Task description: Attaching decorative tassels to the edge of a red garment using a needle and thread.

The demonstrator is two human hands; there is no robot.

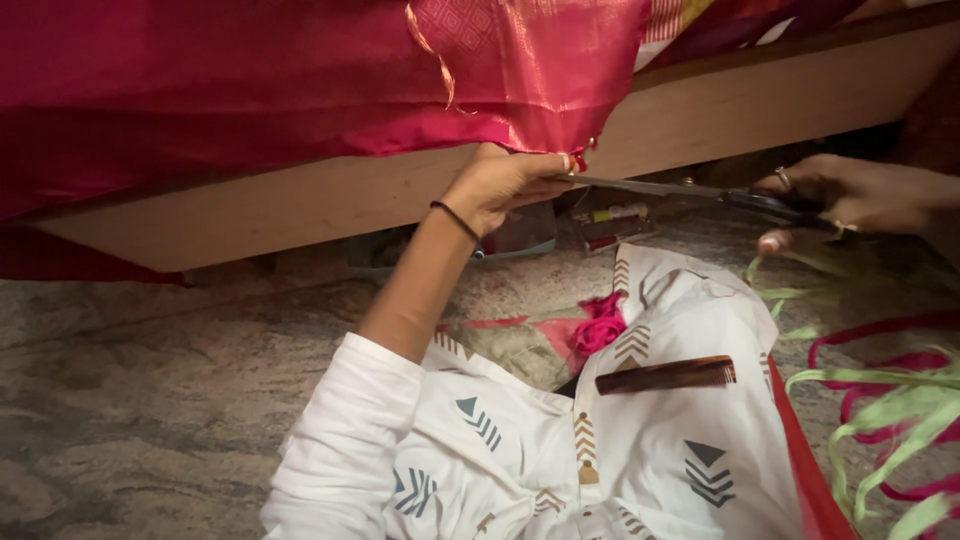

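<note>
- Mottled stone flooring point(150, 400) runs under a low wooden bed frame point(330, 200), and the pink silk cloth point(250, 90) with its gold-woven border hangs over that frame's edge.
- At the cloth's lower corner, just above the frame, the left hand point(505, 180) pinches the fringe end tight between thumb and fingers; a dark band circles the wrist.
- Right of that corner, the scissors point(680, 190) lie level, blades pointing at the pinched edge, tips almost touching the fingers.
- Farther right, the right hand point(850, 195) is closed around the scissor handles, rings on two fingers.
- Below the cloth corner, on the white patterned lap, lie a brown comb point(668, 374) and a bunch of pink thread point(600, 325).
- Green and pink ribbons point(880, 400) sprawl on the floor to the lap's right.
- Risk, as I judge it: the blade tips sit so near the left fingertips that a nick is possible, or the cut may bite into the woven border if the pinch slips.
</note>
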